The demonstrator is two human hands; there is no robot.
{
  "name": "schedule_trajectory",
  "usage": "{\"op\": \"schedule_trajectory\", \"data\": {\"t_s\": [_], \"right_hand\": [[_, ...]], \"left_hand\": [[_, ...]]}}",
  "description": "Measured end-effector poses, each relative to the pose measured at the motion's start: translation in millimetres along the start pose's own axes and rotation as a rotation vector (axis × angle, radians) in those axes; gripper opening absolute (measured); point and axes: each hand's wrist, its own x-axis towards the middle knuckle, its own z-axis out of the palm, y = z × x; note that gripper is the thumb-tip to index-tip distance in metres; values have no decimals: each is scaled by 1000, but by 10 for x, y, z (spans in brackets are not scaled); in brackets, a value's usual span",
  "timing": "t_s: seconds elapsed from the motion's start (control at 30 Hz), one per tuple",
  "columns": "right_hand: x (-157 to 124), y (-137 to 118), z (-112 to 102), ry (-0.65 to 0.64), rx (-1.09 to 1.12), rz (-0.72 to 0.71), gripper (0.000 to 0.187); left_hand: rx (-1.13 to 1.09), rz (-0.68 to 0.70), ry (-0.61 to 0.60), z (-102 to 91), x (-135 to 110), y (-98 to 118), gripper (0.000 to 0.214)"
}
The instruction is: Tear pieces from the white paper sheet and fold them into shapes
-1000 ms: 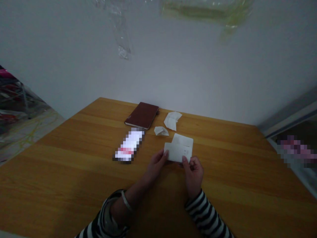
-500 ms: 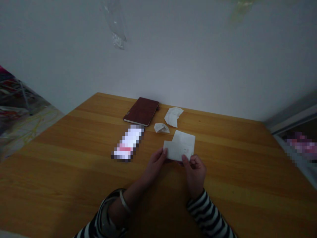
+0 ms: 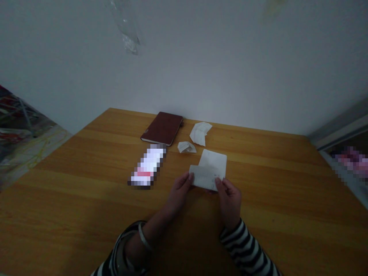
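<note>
Between both hands is a partly folded sheet of white paper, held just above the table, with faint print near its lower right. My left hand pinches its left edge between thumb and fingers. At the lower right corner my right hand grips it, thumb on top and fingers curled beneath. Just beyond the sheet lie a small folded paper piece and a larger pleated paper piece. The fingers under the sheet are mostly hidden.
A dark red notebook lies near the back of the wooden table. In front of it is a phone with a lit, blurred screen. A pale wall rises behind the table, with a clear plastic piece on it.
The lower left flap of the sheet has dropped slightly and turned, its lower edge now sloping more. My right hand has shifted a little to the right. The papers, notebook and phone stay put.
</note>
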Motion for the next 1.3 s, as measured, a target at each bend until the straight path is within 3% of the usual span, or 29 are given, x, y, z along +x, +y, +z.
{"op": "schedule_trajectory", "data": {"t_s": [0.3, 0.4, 0.57, 0.73, 0.87, 1.07, 1.2, 1.3], "right_hand": [[-28, -48, 5, 7, -121, -87, 36], [-18, -22, 13, -73, -36, -34, 28], [14, -6, 31, -147, 31, 32, 44], [-3, -34, 36, -276, -9, 156, 49], [-26, -31, 37, -324, -11, 116, 37], [0, -34, 12, -469, 72, 29, 56], [-15, -20, -3, -405, 19, 42, 60], [-50, 16, 24, -279, 18, 67, 55]], "left_hand": [[-50, -20, 0, 14, 8, -34, 38], [40, 21, 47, 20, -1, -9, 36], [234, 84, 130, 32, -15, 40, 31], [172, 83, 118, 58, -33, 38, 30], [112, 71, 82, 45, -23, 5, 32], [15, 51, 110, -34, 49, -10, 39], [-81, 23, 79, -12, 41, 48, 42], [-235, -20, 67, 78, -22, 88, 69]]}}
